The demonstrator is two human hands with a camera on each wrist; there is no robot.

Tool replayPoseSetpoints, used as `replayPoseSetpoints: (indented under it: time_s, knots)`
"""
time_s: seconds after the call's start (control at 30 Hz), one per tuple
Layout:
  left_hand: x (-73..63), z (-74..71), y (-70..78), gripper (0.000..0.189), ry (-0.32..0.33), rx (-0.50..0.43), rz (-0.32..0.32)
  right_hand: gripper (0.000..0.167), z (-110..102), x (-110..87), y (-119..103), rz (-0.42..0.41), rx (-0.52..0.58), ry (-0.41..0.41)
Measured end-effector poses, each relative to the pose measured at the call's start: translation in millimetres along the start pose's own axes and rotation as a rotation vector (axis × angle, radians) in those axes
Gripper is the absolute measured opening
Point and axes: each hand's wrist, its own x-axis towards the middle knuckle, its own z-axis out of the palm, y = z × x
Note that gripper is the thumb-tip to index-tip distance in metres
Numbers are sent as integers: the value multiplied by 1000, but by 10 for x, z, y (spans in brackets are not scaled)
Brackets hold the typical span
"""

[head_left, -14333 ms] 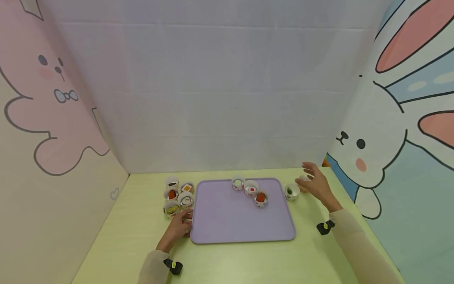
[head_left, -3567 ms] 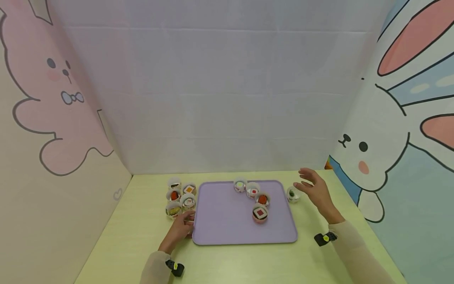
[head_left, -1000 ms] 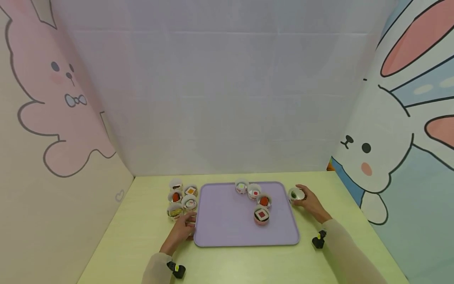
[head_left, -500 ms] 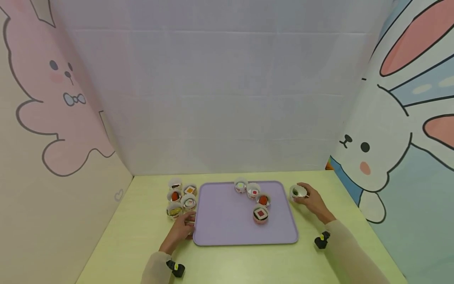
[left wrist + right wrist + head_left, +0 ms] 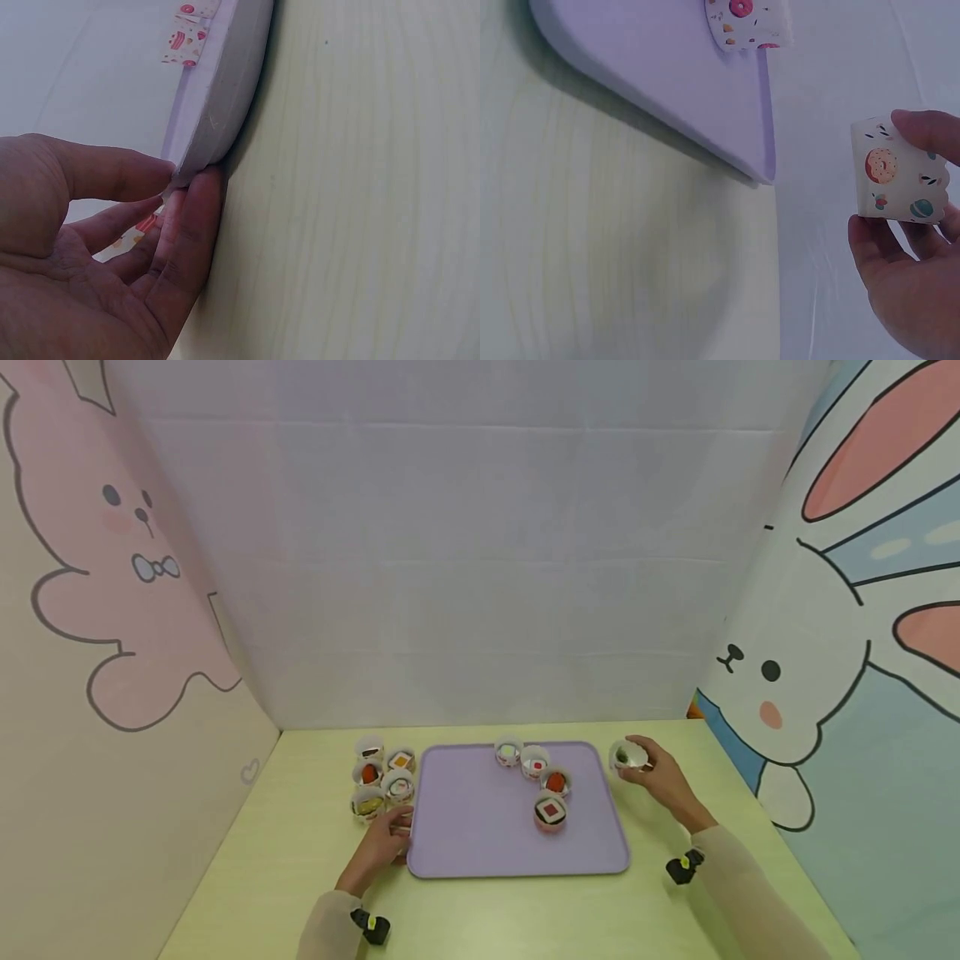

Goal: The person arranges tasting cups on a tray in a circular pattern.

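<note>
My right hand (image 5: 666, 779) grips a white paper baking cup (image 5: 626, 757) just beyond the tray's right edge; something dark green lies inside. In the right wrist view, the thumb and fingers pinch this doughnut-printed cup (image 5: 896, 172) from opposite sides, off the table. My left hand (image 5: 377, 846) holds the left edge of the lilac tray (image 5: 480, 839); in the left wrist view its thumb is at the rim (image 5: 214, 112) and a finger is beneath. On the tray, several cups form a bent line, ending with a pink cup (image 5: 550, 814) bearing a sushi-like white-and-red square piece.
Left of the tray, several filled cups (image 5: 399, 786) stand close together, just beyond my left hand. The pale yellow table (image 5: 525, 914) meets a white back wall (image 5: 465, 610). Rabbit-printed panels (image 5: 802, 718) flank both sides.
Since the oldest frame, the pink cup has appeared on the tray. My right hand came down, took hold of the green-filled cup at the right and raised it slightly. The left hand stays put.
</note>
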Motion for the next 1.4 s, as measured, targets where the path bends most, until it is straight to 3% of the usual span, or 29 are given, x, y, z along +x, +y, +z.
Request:
replayPoseSetpoints:
  time_s: [0.33,0.7,1.13,1.4]
  knots:
    - [4,-3,9,58,-4,-8,-1,72,32,-72,-274,-54,-18,-3]
    - [21,12,-7,58,-6,-18,0,68,133,-194,-562,-130,41,-36]
    - [31,7,-28,57,-5,-15,25,66,350,-366,-716,-185,49,-23]
    - [43,17,-45,57,5,-25,-3,65,468,-478,-799,-202,38,-29]
